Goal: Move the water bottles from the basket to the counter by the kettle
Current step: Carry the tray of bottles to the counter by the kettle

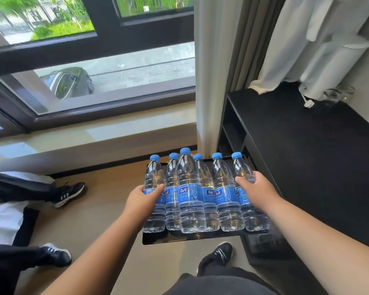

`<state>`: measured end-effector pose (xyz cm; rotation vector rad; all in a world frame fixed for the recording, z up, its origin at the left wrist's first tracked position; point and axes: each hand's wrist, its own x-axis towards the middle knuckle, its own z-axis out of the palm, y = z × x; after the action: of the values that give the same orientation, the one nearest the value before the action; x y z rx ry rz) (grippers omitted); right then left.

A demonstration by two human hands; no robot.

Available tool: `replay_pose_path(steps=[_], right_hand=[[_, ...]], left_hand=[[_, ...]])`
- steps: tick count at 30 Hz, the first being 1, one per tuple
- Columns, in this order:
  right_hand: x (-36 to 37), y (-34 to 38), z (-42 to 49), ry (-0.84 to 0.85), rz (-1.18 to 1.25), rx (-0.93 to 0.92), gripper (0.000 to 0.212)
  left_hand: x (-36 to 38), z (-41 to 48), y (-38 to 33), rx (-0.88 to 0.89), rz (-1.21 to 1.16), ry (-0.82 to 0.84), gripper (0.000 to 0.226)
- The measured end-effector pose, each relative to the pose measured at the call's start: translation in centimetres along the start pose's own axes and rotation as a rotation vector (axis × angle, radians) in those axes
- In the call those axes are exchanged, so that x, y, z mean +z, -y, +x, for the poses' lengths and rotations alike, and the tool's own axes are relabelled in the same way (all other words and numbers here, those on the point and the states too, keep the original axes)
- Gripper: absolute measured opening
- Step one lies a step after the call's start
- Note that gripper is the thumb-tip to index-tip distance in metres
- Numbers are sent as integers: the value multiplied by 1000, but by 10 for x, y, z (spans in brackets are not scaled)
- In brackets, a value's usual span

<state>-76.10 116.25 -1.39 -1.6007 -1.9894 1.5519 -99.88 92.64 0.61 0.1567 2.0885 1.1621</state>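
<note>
Head camera showed six water bottles (pixel 191 201) standing upright in a tight row in the black basket (pixel 179 238), just beside the dark counter (pixel 307 156). The left hand (pixel 143 199) curled round the leftmost bottle, and the right hand (pixel 258 188) curled round the rightmost.

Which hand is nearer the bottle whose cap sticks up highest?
Left. The left hand grips the end bottle two places left of the highest bottle; the right hand grips the other end bottle, three places right.
</note>
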Motion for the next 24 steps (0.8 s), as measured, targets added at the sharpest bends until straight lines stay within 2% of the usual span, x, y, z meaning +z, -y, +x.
replay_pose_path(steps=[13, 24], right_hand=[[-106, -3, 123, -160, 58, 102, 37], [-163, -46, 141, -377, 160, 265, 33]], left_hand=[[125, 104, -123, 42, 81, 166, 39], [231, 160, -190, 156, 300, 321, 40]])
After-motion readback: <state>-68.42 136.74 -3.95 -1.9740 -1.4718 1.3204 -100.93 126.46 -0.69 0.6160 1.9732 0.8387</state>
